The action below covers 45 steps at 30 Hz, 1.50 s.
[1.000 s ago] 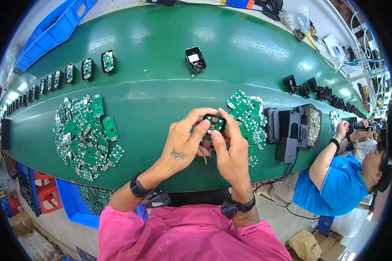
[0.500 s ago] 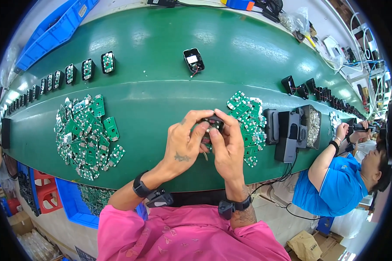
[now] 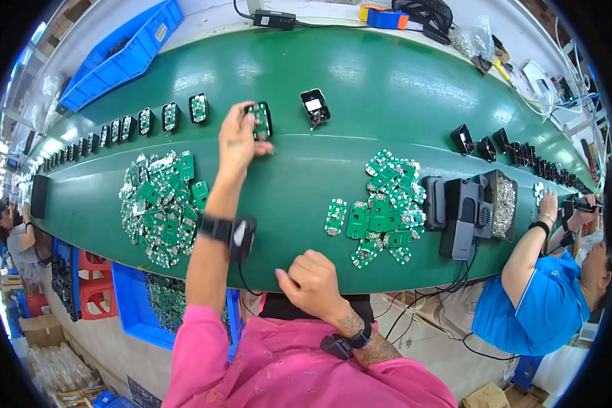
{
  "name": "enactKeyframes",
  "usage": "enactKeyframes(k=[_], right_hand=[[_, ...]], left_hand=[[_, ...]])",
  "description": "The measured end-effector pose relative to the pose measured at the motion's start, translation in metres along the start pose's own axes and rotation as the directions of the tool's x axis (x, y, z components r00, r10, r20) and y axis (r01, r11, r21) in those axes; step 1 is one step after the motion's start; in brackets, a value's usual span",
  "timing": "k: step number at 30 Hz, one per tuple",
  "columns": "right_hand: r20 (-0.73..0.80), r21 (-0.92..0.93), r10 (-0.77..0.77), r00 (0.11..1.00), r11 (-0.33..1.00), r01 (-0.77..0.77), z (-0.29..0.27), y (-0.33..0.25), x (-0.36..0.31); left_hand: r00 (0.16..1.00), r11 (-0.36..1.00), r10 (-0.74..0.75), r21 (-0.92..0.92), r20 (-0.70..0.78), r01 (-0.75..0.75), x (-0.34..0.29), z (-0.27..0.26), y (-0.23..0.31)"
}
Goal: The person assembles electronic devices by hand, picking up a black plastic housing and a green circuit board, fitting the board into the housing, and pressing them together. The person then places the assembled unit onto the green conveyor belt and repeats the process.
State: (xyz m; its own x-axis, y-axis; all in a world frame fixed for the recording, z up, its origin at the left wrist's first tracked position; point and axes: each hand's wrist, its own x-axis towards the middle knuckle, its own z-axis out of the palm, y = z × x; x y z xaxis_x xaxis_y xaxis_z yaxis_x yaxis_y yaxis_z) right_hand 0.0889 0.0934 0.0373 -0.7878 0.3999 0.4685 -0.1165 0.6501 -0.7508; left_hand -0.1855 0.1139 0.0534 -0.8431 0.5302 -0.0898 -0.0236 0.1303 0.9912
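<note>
My left hand (image 3: 236,139) grips a small black case with a green circuit board (image 3: 262,122) seated in it, held over the far half of the green table. To the right of that stands another open black case (image 3: 315,109), with a white label inside and red wires at its near end. Close to the table's front edge is my right hand (image 3: 311,282), its fingers curled into a loose fist with nothing showing in it. A row of black cases with boards (image 3: 198,108) runs off to the left.
Heaps of green circuit boards lie at left (image 3: 160,214) and right (image 3: 381,214). Beside the right heap stand grey devices (image 3: 460,217) and a tray of small metal parts (image 3: 503,207). Black cases (image 3: 462,139) line the far right. A co-worker in a blue shirt (image 3: 534,306) sits at right.
My hands have parted. The left has carried the case with the board away to the far left; the right has let go and drawn back to the front edge.
</note>
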Motion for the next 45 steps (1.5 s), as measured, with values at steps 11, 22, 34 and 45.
enactKeyframes(k=[11,22,34,45], right_hand=[[0.020,0.239,0.268,0.963,0.934,-0.265,-0.015,-0.009,-0.004],[0.281,-0.468,0.220,0.934,0.881,-0.067,-0.038,-0.021,-0.022],[0.018,-0.072,0.101,0.995,0.992,-0.100,-0.082,-0.013,0.020],[0.409,0.441,-0.078,0.909,0.889,-0.122,-0.058,-0.015,-0.010]], left_hand=[[0.893,0.600,0.447,0.756,-0.047,-0.261,0.079,-0.029,-0.017],[0.794,0.540,0.333,0.587,0.508,-0.603,0.031,0.046,0.000],[0.673,0.730,0.199,0.350,0.712,-0.587,-0.132,0.002,0.050],[0.557,0.866,-0.164,0.389,0.814,-0.315,-0.196,-0.044,0.028]])
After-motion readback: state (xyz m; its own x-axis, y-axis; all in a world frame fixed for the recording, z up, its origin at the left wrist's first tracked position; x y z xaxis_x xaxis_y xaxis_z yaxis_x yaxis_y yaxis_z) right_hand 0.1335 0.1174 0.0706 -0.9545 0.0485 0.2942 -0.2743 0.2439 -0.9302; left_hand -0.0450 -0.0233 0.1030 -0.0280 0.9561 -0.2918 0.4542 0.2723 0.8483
